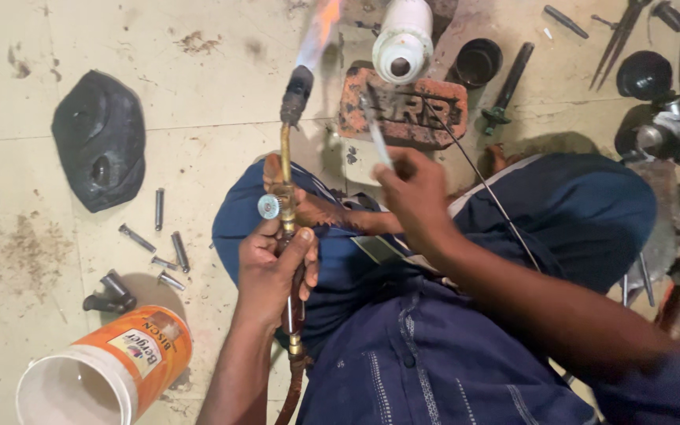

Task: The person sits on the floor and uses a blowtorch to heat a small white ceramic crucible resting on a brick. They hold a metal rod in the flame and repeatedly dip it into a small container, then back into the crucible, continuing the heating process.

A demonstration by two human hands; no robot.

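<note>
The pale, stained tiled floor (198, 71) fills the view, and the person sits on it in dark blue clothing (434, 346), knees spread toward twelve o'clock. At ten o'clock lies a crumpled black rubber piece (100, 149). At seven o'clock an orange-and-white plastic bucket (112, 366) lies on its side, its open mouth facing seven o'clock. At twelve o'clock, just beyond the knees, rests a reddish-brown brick (403, 106), and a white cylindrical part (403, 39) stands touching its far edge.

The left hand (273, 267) has its fingers wrapped tight around the grip of a long brass gas torch (286, 157), which runs from six o'clock up toward twelve o'clock; its black nozzle sits left of the brick and throws a blue-orange flame (316, 31) toward twelve o'clock. A small round silver valve knob (268, 207) sits on the torch just above the hand.

The right hand (415, 197) has its fingers pinched closed on a thin silvery metal rod (375, 130), whose far end reaches over the brick. A thin dark wire (482, 173) runs from the brick back past this hand toward four o'clock.

Near one o'clock lie a black round cup (478, 61) and a dark metal shaft (505, 86); a heap of metal tools (663, 126) sits at two to three o'clock. Between the rubber piece and the bucket, grey steel bolts (179, 250) are scattered on the floor.
</note>
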